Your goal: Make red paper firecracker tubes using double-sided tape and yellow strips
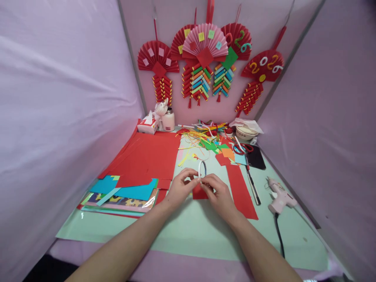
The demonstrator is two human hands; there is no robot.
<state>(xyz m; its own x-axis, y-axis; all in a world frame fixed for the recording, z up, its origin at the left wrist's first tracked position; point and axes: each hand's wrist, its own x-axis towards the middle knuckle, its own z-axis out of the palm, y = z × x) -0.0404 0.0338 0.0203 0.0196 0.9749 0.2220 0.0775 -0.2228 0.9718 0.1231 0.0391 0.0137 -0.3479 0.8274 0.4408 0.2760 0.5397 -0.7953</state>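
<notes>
Held upright between both hands at the middle of the table is a thin white ring (pixel 199 169) that looks like a roll of tape, its inner side bluish. My left hand (pixel 185 183) pinches its lower edge from the left, thumb and fingers together. From the right, my right hand (pixel 215 188) closes thumb and fingers on the same lower edge. Just beneath the fingers lies a small piece of red paper (pixel 200 193), partly covered by my hands. A long red paper strip (pixel 241 192) lies to the right of my right hand.
Large red sheets (pixel 152 154) and a stack of coloured paper (pixel 117 199) lie left. Scissors (pixel 243 149), a black pen-like stick (pixel 253 184) and a corded glue gun (pixel 280 196) are at right. Paper scraps (pixel 214 145) lie behind. Fan decorations (pixel 205 43) hang at the back.
</notes>
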